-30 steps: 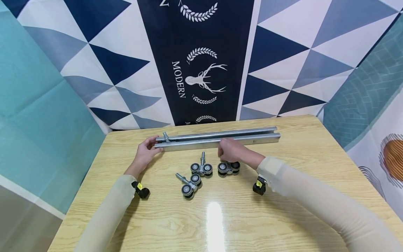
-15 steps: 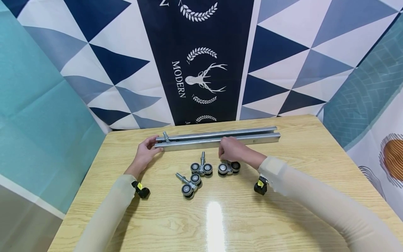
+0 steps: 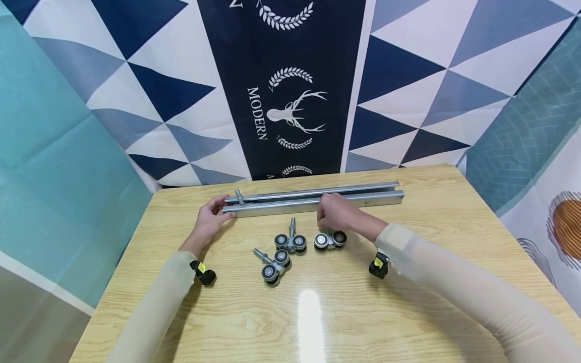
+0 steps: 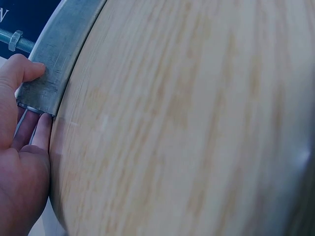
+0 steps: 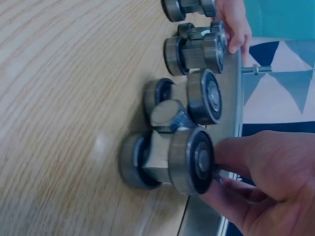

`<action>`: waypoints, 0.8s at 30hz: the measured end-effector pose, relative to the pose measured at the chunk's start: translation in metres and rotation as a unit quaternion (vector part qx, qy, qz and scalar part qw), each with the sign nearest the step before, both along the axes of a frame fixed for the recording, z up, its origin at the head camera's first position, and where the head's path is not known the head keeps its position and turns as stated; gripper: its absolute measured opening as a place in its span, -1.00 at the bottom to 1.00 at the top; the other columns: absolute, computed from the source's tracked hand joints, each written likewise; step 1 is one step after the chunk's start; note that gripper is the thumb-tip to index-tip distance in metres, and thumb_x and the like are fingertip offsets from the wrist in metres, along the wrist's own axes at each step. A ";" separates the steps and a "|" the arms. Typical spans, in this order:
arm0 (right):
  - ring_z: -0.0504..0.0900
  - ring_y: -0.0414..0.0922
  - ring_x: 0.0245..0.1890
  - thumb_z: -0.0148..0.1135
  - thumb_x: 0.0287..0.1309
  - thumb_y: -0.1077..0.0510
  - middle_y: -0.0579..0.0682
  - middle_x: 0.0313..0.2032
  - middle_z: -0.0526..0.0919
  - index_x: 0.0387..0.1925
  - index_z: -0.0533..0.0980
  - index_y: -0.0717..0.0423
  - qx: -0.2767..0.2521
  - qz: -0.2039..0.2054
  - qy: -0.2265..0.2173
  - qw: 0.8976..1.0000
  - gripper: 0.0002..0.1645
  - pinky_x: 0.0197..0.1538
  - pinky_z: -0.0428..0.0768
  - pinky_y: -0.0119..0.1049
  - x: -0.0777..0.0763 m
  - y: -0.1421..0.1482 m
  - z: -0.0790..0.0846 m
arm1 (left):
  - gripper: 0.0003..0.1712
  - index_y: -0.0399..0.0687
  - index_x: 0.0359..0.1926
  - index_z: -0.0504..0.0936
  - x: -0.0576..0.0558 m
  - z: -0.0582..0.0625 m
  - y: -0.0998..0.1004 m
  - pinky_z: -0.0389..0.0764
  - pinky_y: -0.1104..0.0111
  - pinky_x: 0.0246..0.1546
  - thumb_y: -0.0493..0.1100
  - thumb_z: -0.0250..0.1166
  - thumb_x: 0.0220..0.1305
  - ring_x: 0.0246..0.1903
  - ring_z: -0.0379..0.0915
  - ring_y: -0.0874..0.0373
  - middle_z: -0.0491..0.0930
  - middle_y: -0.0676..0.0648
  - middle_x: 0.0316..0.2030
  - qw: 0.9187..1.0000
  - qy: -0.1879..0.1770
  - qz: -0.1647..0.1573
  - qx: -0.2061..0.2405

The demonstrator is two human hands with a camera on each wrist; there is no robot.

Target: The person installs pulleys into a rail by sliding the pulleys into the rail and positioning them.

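A metal channel rail lies across the back of the table, its slot facing up. My left hand holds its left end, the thumb pressing the near side in the left wrist view. Just inside that end sits a roller trolley, its threaded bolt sticking up from the slot; its wheels are mostly hidden. In front of the rail, my right hand pinches the stem of another four-wheeled roller trolley. The fingers cover most of that stem. In the head view this trolley is just below the hand.
Two more roller trolleys lie on the wooden table: one with its bolt toward the rail, another turned with its bolt to the upper left. A patterned cloth wall rises behind the table's back edge.
My right hand and wrist have shifted very slightly to the right, and the trolley in the fingers has tilted a little. The left hand and the rail keep their places.
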State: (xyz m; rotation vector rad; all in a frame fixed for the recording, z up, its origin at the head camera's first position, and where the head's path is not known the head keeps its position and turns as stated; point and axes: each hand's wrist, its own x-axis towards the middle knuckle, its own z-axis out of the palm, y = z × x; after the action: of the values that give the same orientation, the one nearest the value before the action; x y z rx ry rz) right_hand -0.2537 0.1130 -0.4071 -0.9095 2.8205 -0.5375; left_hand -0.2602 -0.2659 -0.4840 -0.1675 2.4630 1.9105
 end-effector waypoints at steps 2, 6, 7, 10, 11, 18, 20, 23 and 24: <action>0.65 -0.15 -0.47 0.32 -0.10 0.38 -0.09 -0.55 0.78 -0.65 0.75 0.04 -0.010 0.002 0.018 1.000 -0.77 -0.25 0.73 -0.11 0.000 0.000 0.000 | -0.24 -0.08 0.40 0.40 0.000 0.000 0.000 0.19 0.10 0.53 -0.36 0.41 0.17 0.37 0.24 -0.07 0.36 -0.21 0.38 1.000 0.002 -0.001 0.001; 0.65 -0.15 -0.48 0.33 -0.09 0.39 -0.10 -0.57 0.77 -0.66 0.75 0.05 -0.018 0.002 0.046 0.999 -0.76 -0.29 0.71 -0.12 -0.001 0.001 0.002 | -0.24 -0.08 0.41 0.40 -0.001 0.001 0.000 0.19 0.10 0.53 -0.36 0.40 0.18 0.37 0.23 -0.07 0.35 -0.20 0.39 1.000 0.001 -0.002 0.000; 0.66 -0.16 -0.47 0.33 -0.09 0.39 -0.10 -0.57 0.77 -0.66 0.75 0.05 -0.019 0.003 0.053 0.998 -0.77 -0.29 0.72 -0.12 -0.001 0.001 0.003 | -0.24 -0.08 0.41 0.40 -0.001 0.001 0.000 0.19 0.10 0.53 -0.36 0.40 0.18 0.37 0.23 -0.07 0.36 -0.20 0.39 1.000 0.000 -0.001 -0.001; 0.63 -0.15 -0.50 0.32 -0.09 0.41 -0.09 -0.60 0.75 -0.69 0.74 0.06 -0.022 0.011 0.066 0.998 -0.74 -0.36 0.69 -0.15 -0.001 0.002 0.009 | -0.24 -0.06 0.40 0.40 -0.002 0.001 0.000 0.19 0.11 0.53 -0.36 0.41 0.17 0.36 0.24 -0.05 0.37 -0.18 0.38 1.000 -0.003 0.002 -0.003; 0.61 -0.16 -0.52 0.31 -0.10 0.41 -0.08 -0.60 0.75 -0.70 0.74 0.07 -0.025 0.013 0.069 0.997 -0.74 -0.38 0.68 -0.17 -0.001 0.002 0.011 | -0.24 -0.05 0.40 0.41 -0.002 0.001 0.000 0.20 0.11 0.52 -0.36 0.41 0.17 0.35 0.25 -0.05 0.37 -0.18 0.38 1.000 -0.003 0.004 -0.003; 0.46 -0.18 -0.57 0.33 -0.11 0.43 -0.06 -0.58 0.64 -0.77 0.68 0.09 -0.024 0.016 0.077 0.997 -0.72 -0.49 0.48 -0.33 -0.001 0.003 0.019 | -0.23 -0.09 0.40 0.41 -0.003 0.001 0.000 0.24 0.11 0.50 -0.37 0.41 0.15 0.33 0.27 -0.05 0.39 -0.19 0.36 1.000 0.003 0.001 -0.001; 0.44 -0.18 -0.56 0.34 -0.11 0.42 -0.06 -0.58 0.61 -0.78 0.67 0.09 -0.018 0.016 0.077 0.997 -0.72 -0.48 0.43 -0.34 -0.001 0.002 0.019 | -0.22 -0.09 0.40 0.40 -0.002 0.002 0.000 0.23 0.12 0.51 -0.37 0.41 0.15 0.34 0.26 -0.05 0.38 -0.19 0.36 1.000 0.001 0.001 -0.002; 0.43 -0.19 -0.57 0.35 -0.10 0.42 -0.07 -0.57 0.59 -0.78 0.66 0.09 -0.017 0.016 0.076 0.997 -0.71 -0.49 0.42 -0.35 0.001 0.002 0.021 | -0.22 -0.09 0.41 0.39 -0.001 0.002 0.000 0.21 0.12 0.52 -0.37 0.41 0.16 0.35 0.25 -0.06 0.37 -0.20 0.37 1.000 0.000 0.001 -0.001; 0.43 -0.19 -0.57 0.35 -0.10 0.42 -0.07 -0.57 0.59 -0.78 0.66 0.10 -0.017 0.017 0.077 0.997 -0.71 -0.49 0.42 -0.35 0.002 0.002 0.022 | -0.22 -0.09 0.41 0.39 0.000 0.002 0.001 0.20 0.12 0.52 -0.37 0.41 0.16 0.35 0.25 -0.07 0.37 -0.21 0.38 1.000 0.000 0.001 -0.001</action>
State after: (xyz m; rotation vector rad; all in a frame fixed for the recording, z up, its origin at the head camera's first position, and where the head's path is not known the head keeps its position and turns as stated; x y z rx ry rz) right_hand -0.2520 0.1148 -0.3856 -1.0455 2.9332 -0.5341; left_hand -0.2606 -0.2653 -0.4823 -0.1699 2.4648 1.9093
